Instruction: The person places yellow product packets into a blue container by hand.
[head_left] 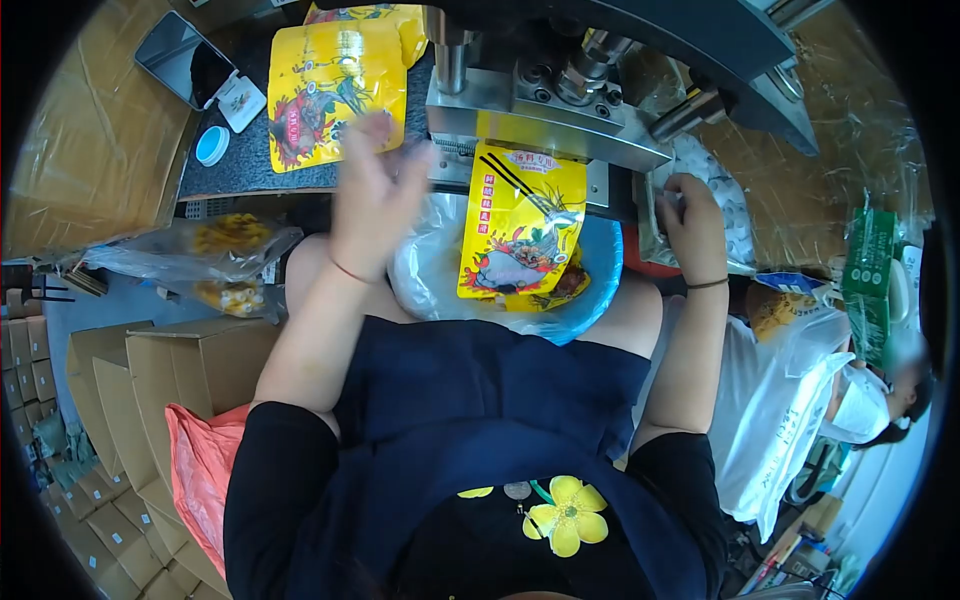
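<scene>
My left hand, blurred by motion, is over the front right edge of a yellow printed pouch on the dark worktop; its fingers look apart, with nothing visible in them. Another yellow pouch hangs from under the metal press bar, its lower end over a basin lined with clear plastic. Neither hand touches this pouch. At the right, my right hand is closed, fingers curled, beside a tray of white round parts. What it holds, if anything, is hidden.
A phone, a small white case and a round blue-and-white lid lie at the upper left. Cardboard boxes and a red plastic bag stand lower left. A person is at the far right, beyond white bags.
</scene>
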